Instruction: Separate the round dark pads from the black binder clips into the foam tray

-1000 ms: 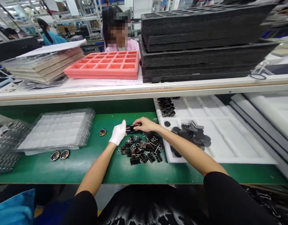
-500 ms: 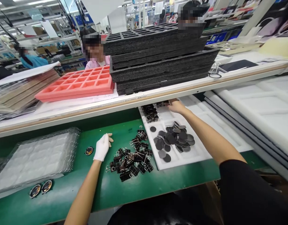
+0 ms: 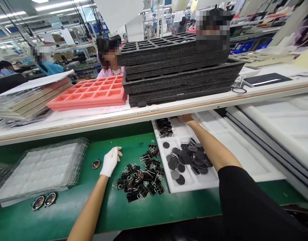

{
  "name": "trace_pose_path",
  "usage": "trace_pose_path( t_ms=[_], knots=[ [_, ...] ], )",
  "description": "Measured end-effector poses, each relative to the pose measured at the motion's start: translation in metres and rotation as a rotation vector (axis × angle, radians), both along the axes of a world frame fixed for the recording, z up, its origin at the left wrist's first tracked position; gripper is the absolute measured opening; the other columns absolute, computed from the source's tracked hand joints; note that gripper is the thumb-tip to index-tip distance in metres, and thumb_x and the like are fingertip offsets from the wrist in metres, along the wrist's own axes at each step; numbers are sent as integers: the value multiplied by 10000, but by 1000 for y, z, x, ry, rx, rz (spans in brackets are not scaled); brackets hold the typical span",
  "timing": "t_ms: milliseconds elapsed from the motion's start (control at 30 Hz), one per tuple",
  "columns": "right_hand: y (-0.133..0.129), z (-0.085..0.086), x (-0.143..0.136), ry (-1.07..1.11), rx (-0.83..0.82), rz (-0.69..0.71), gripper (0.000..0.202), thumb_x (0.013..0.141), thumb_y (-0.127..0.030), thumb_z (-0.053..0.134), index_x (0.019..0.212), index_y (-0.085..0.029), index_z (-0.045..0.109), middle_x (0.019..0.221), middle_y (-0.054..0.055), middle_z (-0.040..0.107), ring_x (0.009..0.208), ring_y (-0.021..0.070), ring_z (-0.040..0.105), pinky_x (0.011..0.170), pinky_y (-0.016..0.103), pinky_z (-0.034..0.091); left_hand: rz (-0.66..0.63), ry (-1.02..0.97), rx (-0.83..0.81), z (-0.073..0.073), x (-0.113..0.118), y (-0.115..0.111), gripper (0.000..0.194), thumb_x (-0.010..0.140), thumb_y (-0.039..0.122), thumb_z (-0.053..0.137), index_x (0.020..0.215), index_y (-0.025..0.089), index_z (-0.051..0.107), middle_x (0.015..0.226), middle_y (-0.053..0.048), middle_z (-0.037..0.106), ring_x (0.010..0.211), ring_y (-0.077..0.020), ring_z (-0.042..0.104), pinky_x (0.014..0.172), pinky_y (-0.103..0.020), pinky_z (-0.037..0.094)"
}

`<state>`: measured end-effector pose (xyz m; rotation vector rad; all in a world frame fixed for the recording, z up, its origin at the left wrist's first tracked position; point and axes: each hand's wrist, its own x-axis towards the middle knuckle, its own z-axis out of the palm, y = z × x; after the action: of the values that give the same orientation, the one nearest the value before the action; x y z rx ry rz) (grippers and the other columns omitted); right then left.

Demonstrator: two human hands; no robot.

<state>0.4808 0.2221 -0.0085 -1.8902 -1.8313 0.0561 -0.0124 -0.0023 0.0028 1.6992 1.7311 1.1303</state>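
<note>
My left hand (image 3: 111,161), in a white glove with bare fingertips, rests on the green table (image 3: 119,217) with nothing visible in it. Its fingers are loosely bent. To its right lies a pile of black binder clips (image 3: 141,177), and a small round lens piece (image 3: 96,163) is at its left. My right hand (image 3: 186,118) reaches under the shelf edge at the back of a white foam tray (image 3: 211,179); its fingers are mostly hidden. Beside it in the tray are more black clips (image 3: 164,127). Several dark round discs (image 3: 185,157) fill a nearer compartment.
A white shelf (image 3: 93,124) crosses above the table, bearing a red tray (image 3: 88,93) and stacked black foam trays (image 3: 174,73). Clear plastic trays (image 3: 43,167) lie left, two lens pieces (image 3: 45,201) in front. White foam sheets (image 3: 282,134) lean right. People sit beyond.
My right hand has gone slightly further under the shelf edge, so less of it shows. The whole view has shifted a little. My left hand stays in place on the table.
</note>
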Motion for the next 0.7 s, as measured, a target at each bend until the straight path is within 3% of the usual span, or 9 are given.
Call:
trace_pose_path(
  t_ms=[100,200,333,433,600,700],
  knots=[
    [-2,-11,-2,49,-52,-49,644,930,-416,505,1527,-177,465,1571,207,492,1472,461,374,1155,669,333,4,6,-5,0,0,1,552,1057,619,365,1022,205,727,687,-4,672,644,-179,633,766,-339,524],
    [-4,-14,-4,64,-87,-65,642,890,-411,560,1459,-119,498,1543,245,479,1443,464,368,1165,625,298,6,14,-11,0,1,1,547,1058,614,362,1050,209,731,722,-5,690,628,-172,617,755,-341,518],
    [-8,-8,-9,23,-54,-49,608,827,-322,598,1388,-96,540,1467,247,551,1395,426,414,1158,555,308,6,49,-17,1,2,0,531,1063,589,353,1047,221,735,701,4,677,663,-179,633,797,-343,523],
    [-13,-2,-11,11,-45,-89,510,854,-291,567,1320,-85,584,1397,244,606,1352,407,476,1145,537,338,-7,89,-31,3,2,-2,525,1067,570,337,1050,229,735,713,5,683,705,-186,654,830,-346,525],
    [-16,8,-10,33,-131,-145,311,869,-240,559,1098,-76,690,1104,217,716,1120,346,638,1054,466,453,-6,101,-56,4,2,-4,507,1057,556,343,1088,237,736,801,-2,727,694,-179,654,775,-334,521],
    [-19,15,-10,46,-147,-159,265,879,-170,539,1059,-86,714,1094,202,721,1106,297,655,1043,392,474,-7,101,-46,4,2,-4,493,1049,548,355,1094,244,740,804,1,735,698,-177,666,766,-325,526]
  ],
)
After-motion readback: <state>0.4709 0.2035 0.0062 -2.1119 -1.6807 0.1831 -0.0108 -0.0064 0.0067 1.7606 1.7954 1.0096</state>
